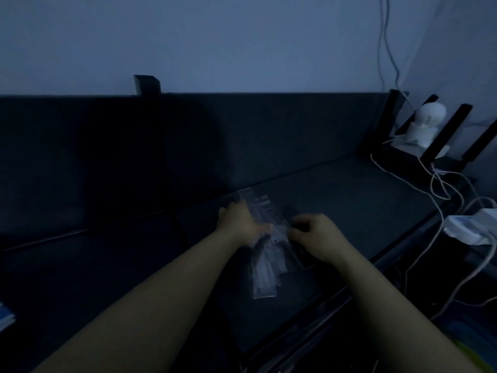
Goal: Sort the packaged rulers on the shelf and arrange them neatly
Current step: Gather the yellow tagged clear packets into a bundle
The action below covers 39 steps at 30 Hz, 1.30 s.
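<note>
A loose pile of packaged rulers (265, 267) in clear plastic sleeves lies on the dark shelf (349, 189), running from the back panel toward the front edge. My left hand (239, 220) lies flat on the pile's far left part, fingers stretched toward the back. My right hand (317, 236) sits at the pile's right edge with its fingers curled, pinching the edge of a sleeve. The light is very dim, so single rulers are hard to tell apart.
A dark back panel (242, 135) rises behind the shelf. At the right end stand a white camera-like device (427, 122) on a black router with antennas, trailing white cables (441, 195), and a white power strip (473, 227). A blue object (5, 316) shows at the far left.
</note>
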Tool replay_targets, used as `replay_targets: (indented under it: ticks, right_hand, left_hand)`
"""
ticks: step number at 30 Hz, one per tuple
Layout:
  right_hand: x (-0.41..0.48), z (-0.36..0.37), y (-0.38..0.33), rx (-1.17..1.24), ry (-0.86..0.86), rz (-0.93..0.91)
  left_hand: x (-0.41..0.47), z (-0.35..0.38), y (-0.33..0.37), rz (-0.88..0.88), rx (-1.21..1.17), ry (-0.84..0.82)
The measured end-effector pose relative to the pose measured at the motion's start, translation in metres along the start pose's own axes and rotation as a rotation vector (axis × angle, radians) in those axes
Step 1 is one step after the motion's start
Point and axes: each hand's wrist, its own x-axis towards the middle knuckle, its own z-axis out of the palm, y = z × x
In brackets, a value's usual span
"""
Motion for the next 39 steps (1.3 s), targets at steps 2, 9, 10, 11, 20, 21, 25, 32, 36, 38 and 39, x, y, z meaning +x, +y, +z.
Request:
replay_targets:
  ticks: [2,9,10,11,20,21,25,32,36,38,39]
  right_hand:
    - [-0.001,-0.003,-0.001,-0.055,0.002,0.068]
    - [0.006,0.011,-0.022,-0.062,-0.128,0.127]
    - [0.009,0.012,-0.026,-0.077,-0.14,0.15]
    - [0.011,0.013,-0.03,-0.097,-0.155,0.167]
    - [0.012,0.021,-0.04,-0.031,-0.236,0.239]
    - [0.011,0.021,-0.04,-0.018,-0.243,0.231]
    - [0.008,0.02,-0.046,0.197,-0.222,0.227]
    - [0.001,0.027,-0.05,0.624,-0.196,0.396]
    - [-0.004,0.03,-0.05,0.7,-0.186,0.401]
    - [-0.005,0.031,-0.051,0.68,-0.217,0.363]
    - [-0.006,0.033,-0.053,0.672,-0.236,0.341]
  left_hand:
    - [0.004,0.002,0.001,-0.012,0.013,0.013]
    - [-0.005,-0.005,-0.01,0.004,-0.134,0.014]
    - [-0.008,-0.006,-0.011,-0.002,-0.128,0.031]
    - [-0.01,-0.006,-0.013,-0.012,-0.136,0.045]
    - [-0.023,-0.005,-0.02,-0.16,-0.41,0.137]
    - [-0.022,-0.004,-0.02,-0.166,-0.431,0.13]
    - [-0.025,0.003,-0.023,-0.156,-0.423,0.149]
    - [-0.036,-0.004,-0.028,-0.235,-0.499,0.17]
    - [-0.042,-0.005,-0.028,-0.287,-0.6,0.129]
    - [-0.045,-0.006,-0.025,-0.284,-0.646,0.104]
    - [-0.047,-0.006,-0.025,-0.27,-0.664,0.1]
